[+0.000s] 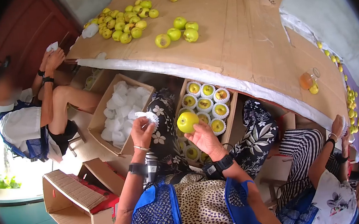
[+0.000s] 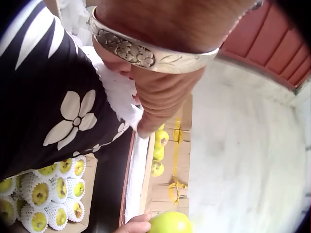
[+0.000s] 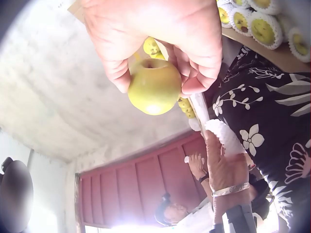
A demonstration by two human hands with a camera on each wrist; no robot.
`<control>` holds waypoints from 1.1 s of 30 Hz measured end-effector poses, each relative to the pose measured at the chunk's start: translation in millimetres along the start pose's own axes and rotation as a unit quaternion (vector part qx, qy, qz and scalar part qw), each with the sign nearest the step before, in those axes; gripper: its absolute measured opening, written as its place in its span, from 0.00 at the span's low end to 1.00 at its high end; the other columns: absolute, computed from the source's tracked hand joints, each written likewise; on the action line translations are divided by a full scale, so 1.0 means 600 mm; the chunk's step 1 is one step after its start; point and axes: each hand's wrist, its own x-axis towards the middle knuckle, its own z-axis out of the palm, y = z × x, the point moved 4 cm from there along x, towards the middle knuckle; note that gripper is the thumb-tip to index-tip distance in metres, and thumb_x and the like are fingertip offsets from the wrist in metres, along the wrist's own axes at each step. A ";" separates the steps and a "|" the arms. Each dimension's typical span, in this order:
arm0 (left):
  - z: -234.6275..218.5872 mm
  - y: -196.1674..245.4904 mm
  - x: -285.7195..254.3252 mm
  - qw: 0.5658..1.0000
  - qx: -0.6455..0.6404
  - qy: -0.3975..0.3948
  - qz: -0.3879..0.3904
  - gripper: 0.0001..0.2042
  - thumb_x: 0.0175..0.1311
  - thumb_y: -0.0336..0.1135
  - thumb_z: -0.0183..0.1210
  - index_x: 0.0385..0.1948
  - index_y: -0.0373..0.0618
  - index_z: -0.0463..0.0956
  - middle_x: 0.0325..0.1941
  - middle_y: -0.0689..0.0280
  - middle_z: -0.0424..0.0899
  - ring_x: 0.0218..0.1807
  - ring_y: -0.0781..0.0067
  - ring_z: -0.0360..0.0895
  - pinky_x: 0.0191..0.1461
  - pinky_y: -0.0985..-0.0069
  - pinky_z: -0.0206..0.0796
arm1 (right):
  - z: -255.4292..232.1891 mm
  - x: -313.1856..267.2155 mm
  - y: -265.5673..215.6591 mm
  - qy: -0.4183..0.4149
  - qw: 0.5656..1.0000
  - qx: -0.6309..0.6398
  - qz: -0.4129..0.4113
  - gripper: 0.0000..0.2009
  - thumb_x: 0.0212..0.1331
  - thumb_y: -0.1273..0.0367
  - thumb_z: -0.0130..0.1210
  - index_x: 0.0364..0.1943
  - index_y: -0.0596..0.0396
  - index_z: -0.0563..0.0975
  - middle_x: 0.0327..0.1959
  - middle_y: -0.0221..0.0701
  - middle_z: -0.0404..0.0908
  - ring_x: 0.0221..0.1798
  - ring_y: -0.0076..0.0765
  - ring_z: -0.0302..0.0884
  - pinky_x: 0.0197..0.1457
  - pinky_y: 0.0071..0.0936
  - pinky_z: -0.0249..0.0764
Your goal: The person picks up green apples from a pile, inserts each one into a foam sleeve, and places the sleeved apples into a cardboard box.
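In the head view a yellow-green apple (image 1: 188, 122) is pinched between the thumb and fingers of my right hand (image 1: 206, 140). The right wrist view shows this apple (image 3: 154, 86) with its hollow end up. My left hand (image 1: 142, 133) grips a white foam net (image 1: 148, 116) at its upper edge, apart from the apple. In the left wrist view the net (image 2: 119, 92) hangs beside the patterned trouser leg. Below my right hand stands a box (image 1: 231, 119) of apples in foam nets (image 1: 205, 105). Left of my legs is a box (image 1: 95, 113) of loose white nets (image 1: 120, 109).
A cardboard-covered table (image 1: 224, 37) runs across the front, with a pile of apples (image 1: 124, 23) and several greener ones (image 1: 174, 34). A person (image 1: 23, 124) sits at the left, another (image 1: 327, 188) at the right. An empty carton (image 1: 73, 202) stands at the lower left.
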 end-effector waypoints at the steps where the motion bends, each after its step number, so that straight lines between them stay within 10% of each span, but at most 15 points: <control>1: 0.007 0.006 -0.005 0.999 0.023 0.008 0.034 0.15 0.44 0.29 0.66 0.34 0.37 0.71 0.41 0.62 0.74 0.41 0.74 0.75 0.46 0.77 0.71 | 0.005 0.000 0.000 -0.004 1.000 -0.004 0.002 0.18 0.56 0.68 0.54 0.52 0.49 0.69 0.51 0.28 0.73 0.53 0.29 0.69 0.53 0.33 0.68; 19: 0.025 0.059 -0.013 0.921 0.321 0.058 0.211 0.08 0.44 0.26 0.58 0.29 0.39 0.72 0.39 0.55 0.77 0.39 0.53 0.75 0.44 0.66 0.67 | 0.023 0.009 0.012 -0.001 0.996 -0.093 0.012 0.20 0.54 0.74 0.54 0.53 0.57 0.67 0.50 0.32 0.73 0.53 0.30 0.71 0.55 0.30 0.68; 25: 0.042 0.113 0.006 0.922 0.308 0.069 0.226 0.07 0.43 0.27 0.60 0.26 0.41 0.75 0.35 0.57 0.78 0.38 0.55 0.76 0.41 0.68 0.67 | 0.107 0.037 -0.003 -0.063 0.961 -0.262 -0.065 0.24 0.52 0.71 0.59 0.54 0.58 0.66 0.50 0.29 0.71 0.54 0.25 0.67 0.58 0.24 0.65; 31: 0.067 0.171 -0.004 0.927 0.268 0.060 0.256 0.13 0.38 0.27 0.62 0.30 0.44 0.75 0.28 0.60 0.75 0.33 0.55 0.74 0.37 0.69 0.66 | 0.112 0.055 0.015 -0.073 0.996 -0.043 -0.009 0.20 0.56 0.69 0.56 0.53 0.56 0.67 0.49 0.28 0.72 0.52 0.25 0.69 0.57 0.28 0.67; 33: 0.066 0.153 -0.004 0.954 0.182 0.057 0.233 0.07 0.48 0.25 0.59 0.31 0.43 0.74 0.25 0.67 0.75 0.27 0.70 0.73 0.31 0.77 0.64 | 0.102 0.051 0.014 -0.067 0.995 -0.070 -0.020 0.19 0.57 0.68 0.55 0.53 0.55 0.68 0.50 0.28 0.72 0.52 0.25 0.70 0.56 0.28 0.68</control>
